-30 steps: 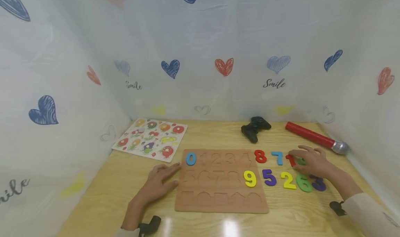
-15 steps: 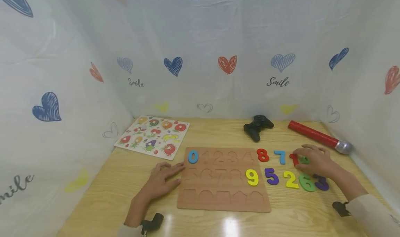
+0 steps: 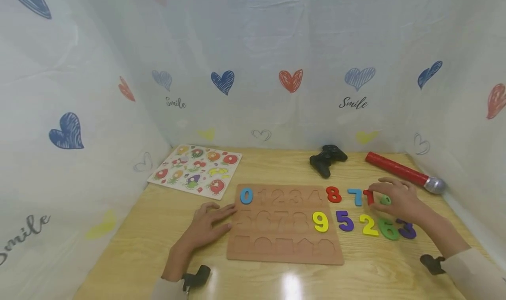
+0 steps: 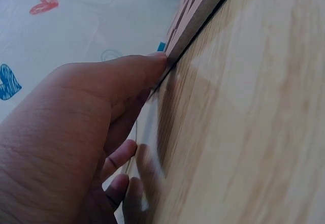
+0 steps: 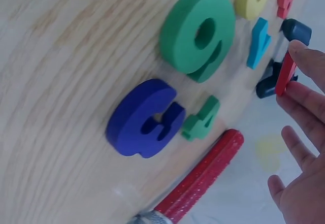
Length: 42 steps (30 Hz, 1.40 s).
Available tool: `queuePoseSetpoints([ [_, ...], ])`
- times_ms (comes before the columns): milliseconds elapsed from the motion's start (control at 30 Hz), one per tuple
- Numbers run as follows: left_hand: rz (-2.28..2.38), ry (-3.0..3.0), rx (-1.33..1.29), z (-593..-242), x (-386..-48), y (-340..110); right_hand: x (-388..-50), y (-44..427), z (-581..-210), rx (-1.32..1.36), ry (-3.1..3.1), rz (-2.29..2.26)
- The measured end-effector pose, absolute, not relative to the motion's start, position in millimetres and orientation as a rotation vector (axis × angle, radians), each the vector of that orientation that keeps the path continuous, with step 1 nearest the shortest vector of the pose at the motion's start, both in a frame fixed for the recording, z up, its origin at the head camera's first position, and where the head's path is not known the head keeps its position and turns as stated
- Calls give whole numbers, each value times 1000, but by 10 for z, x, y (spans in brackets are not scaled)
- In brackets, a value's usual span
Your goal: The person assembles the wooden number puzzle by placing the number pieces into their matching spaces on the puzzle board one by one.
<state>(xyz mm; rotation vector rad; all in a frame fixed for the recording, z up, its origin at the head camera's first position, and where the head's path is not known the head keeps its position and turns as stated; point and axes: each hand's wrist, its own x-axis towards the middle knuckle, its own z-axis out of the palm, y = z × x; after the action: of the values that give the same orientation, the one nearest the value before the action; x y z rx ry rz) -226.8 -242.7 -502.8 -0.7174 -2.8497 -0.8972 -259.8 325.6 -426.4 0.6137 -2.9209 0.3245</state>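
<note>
Head view: a pale sheet (image 3: 257, 36) printed with hearts and the word "Smile" fills the top and both sides of the frame, and a wood-grain desk (image 3: 272, 166) spreads across the bottom. At lower centre lies a brown board (image 3: 284, 234) with shallow recesses for numbers and shapes; a white fruit-picture board (image 3: 195, 170) lies askew to its upper left.

Right hand (image 3: 399, 199), at the right of the frame: its grip pinches the red 1 (image 5: 286, 74) between thumb and finger. The 1 is seen nearly edge-on in the right wrist view; whether it touches the desk, I cannot tell. Left hand (image 3: 207, 225): its grip is spread, fingers extended toward the board's left edge.

Toward the right end of the desk is a red microphone (image 3: 399, 168) with a silver head, and left of that a black game controller (image 3: 328, 159).

Smallest are the numbers: purple 5 (image 3: 345, 221), yellow 2 (image 3: 369, 225), green 6 (image 5: 183, 36) and purple 3 (image 5: 127, 122) in the lower row, red 8 (image 3: 334, 194), blue 7 (image 3: 357, 196) and green 4 (image 5: 202, 118) above. On the board sit yellow 9 (image 3: 320, 222), near its right edge, and blue 0 (image 3: 242, 196), upper left.
</note>
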Motion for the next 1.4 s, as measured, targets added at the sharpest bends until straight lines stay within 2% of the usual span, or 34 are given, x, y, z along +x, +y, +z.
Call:
queuePoseSetpoints([
  [1400,-903,-2881,-684,-5001,-2265,-2420,-2595,2355,-4027,828,-2825,348],
])
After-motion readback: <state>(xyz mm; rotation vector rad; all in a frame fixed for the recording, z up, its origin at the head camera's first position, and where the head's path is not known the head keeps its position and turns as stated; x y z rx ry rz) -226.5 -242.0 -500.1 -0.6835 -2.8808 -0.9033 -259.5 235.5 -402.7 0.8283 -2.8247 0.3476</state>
